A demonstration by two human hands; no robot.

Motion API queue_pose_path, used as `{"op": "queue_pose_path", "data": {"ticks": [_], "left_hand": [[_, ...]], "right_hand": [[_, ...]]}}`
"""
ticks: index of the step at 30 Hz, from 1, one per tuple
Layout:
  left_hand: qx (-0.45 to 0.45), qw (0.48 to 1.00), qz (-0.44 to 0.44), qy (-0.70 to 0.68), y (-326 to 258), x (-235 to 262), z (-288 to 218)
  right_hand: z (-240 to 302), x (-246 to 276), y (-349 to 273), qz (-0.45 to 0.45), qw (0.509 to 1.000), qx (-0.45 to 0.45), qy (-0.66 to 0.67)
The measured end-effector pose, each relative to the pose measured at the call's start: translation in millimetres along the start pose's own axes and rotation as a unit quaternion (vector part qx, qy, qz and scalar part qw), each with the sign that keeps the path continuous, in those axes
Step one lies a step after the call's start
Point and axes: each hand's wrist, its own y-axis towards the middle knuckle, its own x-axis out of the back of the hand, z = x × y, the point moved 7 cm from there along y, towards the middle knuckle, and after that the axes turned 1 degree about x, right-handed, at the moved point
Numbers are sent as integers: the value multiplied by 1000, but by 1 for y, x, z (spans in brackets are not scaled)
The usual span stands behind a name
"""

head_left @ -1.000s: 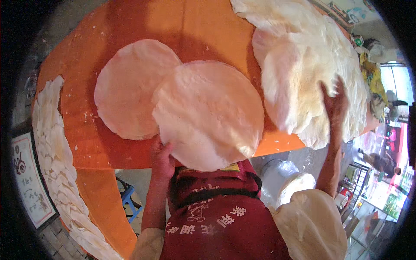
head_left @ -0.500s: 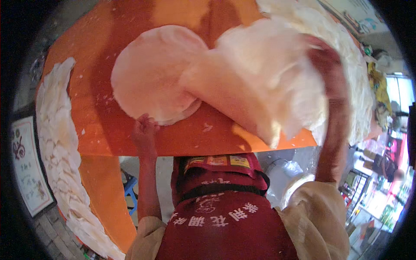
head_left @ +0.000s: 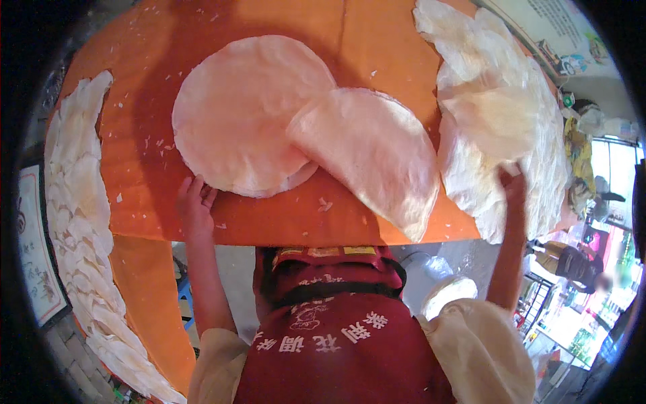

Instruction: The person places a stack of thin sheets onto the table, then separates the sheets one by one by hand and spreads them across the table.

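A flat stack of thin, round, pale sheets (head_left: 249, 108), like very thin flatbreads, lies at the middle left of the orange table. Partly over its right side rests a folded half-round sheet (head_left: 377, 151), its point toward the table's front edge. My left hand (head_left: 197, 204) is at the near left rim of the stack, fingers spread, holding nothing. On the right, my right hand (head_left: 513, 182) has its fingers closed at the near edge of a single thin sheet (head_left: 498, 124), which lies over a heap of overlapping sheets (head_left: 464, 182).
Another long row of overlapping sheets (head_left: 77, 195) runs down the table's left side. Small white flakes dot the orange tabletop (head_left: 145, 195). Below the front edge stand a white round container (head_left: 454, 293) and a blue stool (head_left: 185, 296). Another person (head_left: 572, 262) is far right.
My right hand has brought the billowing sheet rightward and down onto the heap. My left hand has shifted left, fingers now spread. The half-round sheet lies uncovered.
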Motion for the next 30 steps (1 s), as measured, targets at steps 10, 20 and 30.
{"op": "queue_pose_path", "data": {"ticks": [10, 20, 30], "left_hand": [[-25, 987, -91, 129, -52, -14, 12], [72, 958, 238, 142, -100, -134, 21], [288, 823, 406, -273, -88, -165, 14]], "right_hand": [[-56, -170, -183, 29, 948, -17, -316], [170, -302, -248, 188, 901, 274, -279], [4, -426, -372, 358, 666, 454, -471]]}}
